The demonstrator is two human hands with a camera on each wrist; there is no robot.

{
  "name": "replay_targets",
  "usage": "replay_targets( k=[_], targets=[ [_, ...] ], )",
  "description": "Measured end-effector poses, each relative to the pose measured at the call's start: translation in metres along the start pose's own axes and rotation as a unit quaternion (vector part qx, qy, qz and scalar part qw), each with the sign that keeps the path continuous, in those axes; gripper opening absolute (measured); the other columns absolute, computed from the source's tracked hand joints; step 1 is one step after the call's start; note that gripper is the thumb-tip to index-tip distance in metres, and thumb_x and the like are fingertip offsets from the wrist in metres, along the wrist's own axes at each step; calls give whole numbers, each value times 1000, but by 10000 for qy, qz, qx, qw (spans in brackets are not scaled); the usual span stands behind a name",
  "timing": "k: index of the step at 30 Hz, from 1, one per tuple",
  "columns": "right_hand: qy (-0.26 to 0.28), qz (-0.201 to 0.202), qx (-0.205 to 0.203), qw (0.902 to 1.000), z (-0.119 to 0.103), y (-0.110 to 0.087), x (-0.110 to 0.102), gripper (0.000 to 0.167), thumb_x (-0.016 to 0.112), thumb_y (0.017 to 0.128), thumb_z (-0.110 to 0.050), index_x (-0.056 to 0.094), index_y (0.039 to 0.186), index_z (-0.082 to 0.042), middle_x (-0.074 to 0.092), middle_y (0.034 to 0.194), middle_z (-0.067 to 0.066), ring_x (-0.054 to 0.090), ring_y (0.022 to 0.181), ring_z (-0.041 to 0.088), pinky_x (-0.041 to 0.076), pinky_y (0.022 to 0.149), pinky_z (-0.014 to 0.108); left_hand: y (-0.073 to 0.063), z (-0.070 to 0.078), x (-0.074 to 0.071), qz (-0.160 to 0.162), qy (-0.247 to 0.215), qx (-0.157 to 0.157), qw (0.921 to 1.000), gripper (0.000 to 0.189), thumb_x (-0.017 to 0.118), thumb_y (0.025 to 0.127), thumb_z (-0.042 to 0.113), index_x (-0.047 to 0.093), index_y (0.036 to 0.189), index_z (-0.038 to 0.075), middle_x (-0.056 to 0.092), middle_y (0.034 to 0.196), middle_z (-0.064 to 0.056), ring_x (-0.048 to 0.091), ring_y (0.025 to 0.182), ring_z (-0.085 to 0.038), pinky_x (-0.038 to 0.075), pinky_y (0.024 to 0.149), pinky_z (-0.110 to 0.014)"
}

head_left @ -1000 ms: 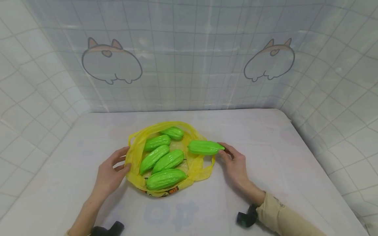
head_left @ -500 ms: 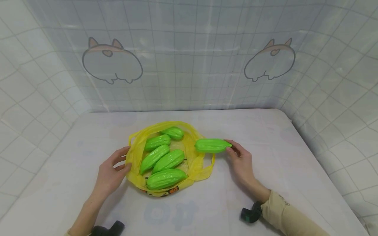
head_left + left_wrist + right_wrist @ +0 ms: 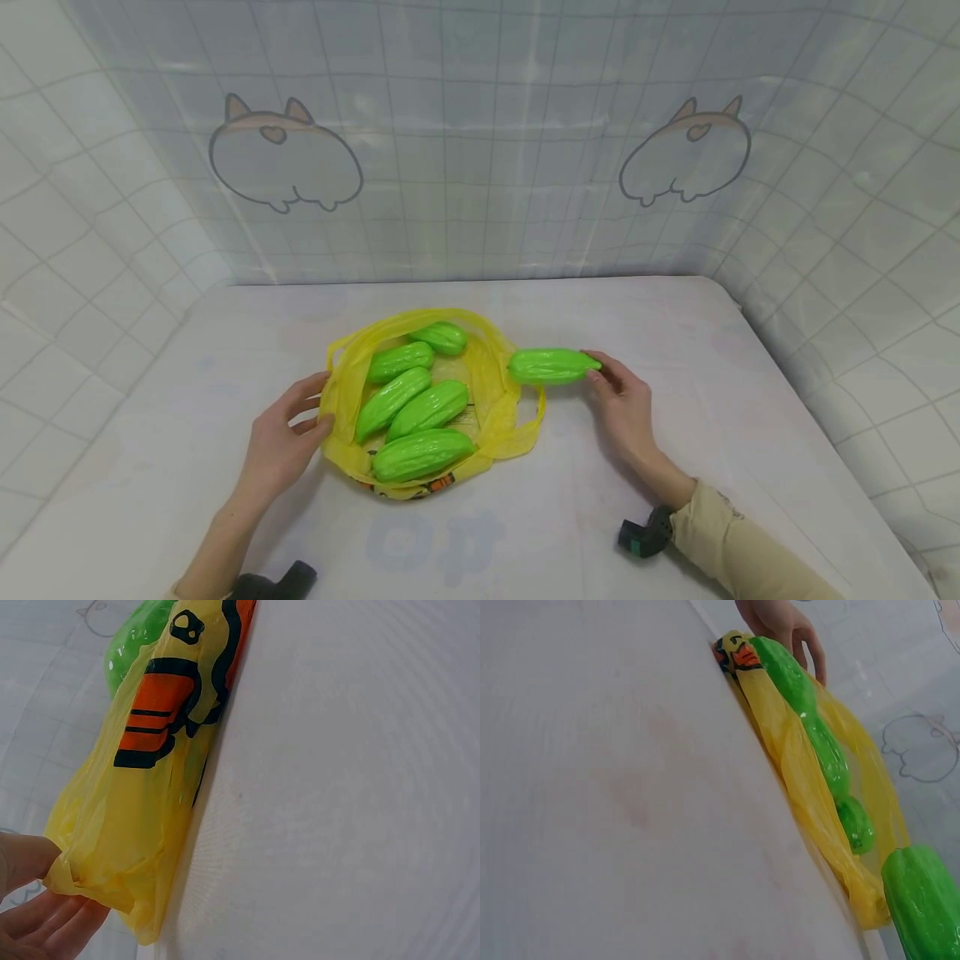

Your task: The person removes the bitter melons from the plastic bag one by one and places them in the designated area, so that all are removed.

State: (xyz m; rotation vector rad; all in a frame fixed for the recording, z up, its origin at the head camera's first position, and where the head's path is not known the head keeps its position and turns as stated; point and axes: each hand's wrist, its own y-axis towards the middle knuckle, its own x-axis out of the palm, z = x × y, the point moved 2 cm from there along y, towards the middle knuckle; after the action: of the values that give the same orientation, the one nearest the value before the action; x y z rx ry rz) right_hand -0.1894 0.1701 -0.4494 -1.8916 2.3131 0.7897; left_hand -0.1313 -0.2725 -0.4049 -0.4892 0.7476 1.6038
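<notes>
A yellow plastic bag (image 3: 491, 425) lies wide-mouthed on the table, with several glossy green bitter melons (image 3: 423, 455) inside. My left hand (image 3: 281, 442) pinches the bag's left rim; in the left wrist view its thumb and fingers (image 3: 28, 859) close on the thin yellow film. Just past the bag's right rim, my right hand (image 3: 618, 404) pinches another bitter melon (image 3: 553, 367) by its pointed right end. Its blunt left end sits right at the rim in the head view. The right wrist view shows this same melon (image 3: 922, 900) at the lower right, with the right hand out of frame.
The table (image 3: 450, 550) has a pale cloth with faint printed shapes. A bag handle loop (image 3: 528, 421) lies spread toward the right hand. Grid-patterned curtains (image 3: 480, 167) hang behind and at both sides. Each wrist carries a black camera mount (image 3: 647, 533).
My right hand has drawn the bitter melon to the right and slightly away, from over the bag's right rim to just beside it. The left hand and the bag have stayed put.
</notes>
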Motion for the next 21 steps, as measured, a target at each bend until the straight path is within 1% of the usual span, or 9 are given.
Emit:
replay_targets(
  k=[2,3,6,9,11,14,18,21],
  targets=[
    [11,35,-9,10000,1,1,-2,31,60,100,-16,65,131,-13,68,129,2,63,116,16,49,91,7,0,1,0,-4,-16,3,10000,57,62,93,2,48,147,13,55,143,-15,59,119,-35,56,85,-12],
    [11,47,-7,10000,1,2,-3,31,59,100,-15,65,131,-13,68,129,2,63,116,15,48,92,7,0,1,0,-10,-26,2,10000,57,62,93,2,48,147,13,55,143,-15,59,119,-35,56,85,-11],
    [30,117,-5,9999,4,3,-7,31,60,99,-13,66,130,-12,68,128,2,63,116,12,48,92,7,-1,2,-1,-23,-18,-2,10000,57,62,93,2,48,147,12,54,143,-16,59,119,-35,57,86,-16],
    [73,186,7,9998,6,5,-10,30,62,98,-11,67,128,-12,69,127,3,63,113,5,49,91,7,0,2,-1,-26,0,0,10000,57,63,93,2,48,148,12,54,143,-16,59,119,-35,58,87,-19],
    [123,229,21,9997,8,6,-12,30,63,98,-11,68,128,-12,70,126,3,62,111,0,49,90,7,0,1,-1,-24,-3,3,10000,57,62,93,2,48,148,12,54,143,-16,59,119,-35,58,86,-18],
    [176,261,47,9995,11,8,-16,30,63,98,-10,68,128,-11,70,126,4,61,109,-4,49,90,7,0,1,0,-22,-15,9,10000,57,62,93,2,48,148,12,54,143,-16,59,119,-35,56,85,-13],
    [133,292,89,9994,14,11,-20,31,63,98,-11,68,128,-10,70,126,5,61,111,-3,48,91,7,0,1,-1,-26,-10,8,10000,57,62,93,1,47,148,11,54,143,-16,59,118,-35,55,84,-9],
    [74,308,163,9994,17,14,-23,31,63,97,-11,68,128,-10,70,126,7,62,114,4,48,91,6,0,1,-1,-30,11,5,10000,57,62,93,1,47,148,11,54,143,-17,59,118,-34,56,85,-13]
  ],
)
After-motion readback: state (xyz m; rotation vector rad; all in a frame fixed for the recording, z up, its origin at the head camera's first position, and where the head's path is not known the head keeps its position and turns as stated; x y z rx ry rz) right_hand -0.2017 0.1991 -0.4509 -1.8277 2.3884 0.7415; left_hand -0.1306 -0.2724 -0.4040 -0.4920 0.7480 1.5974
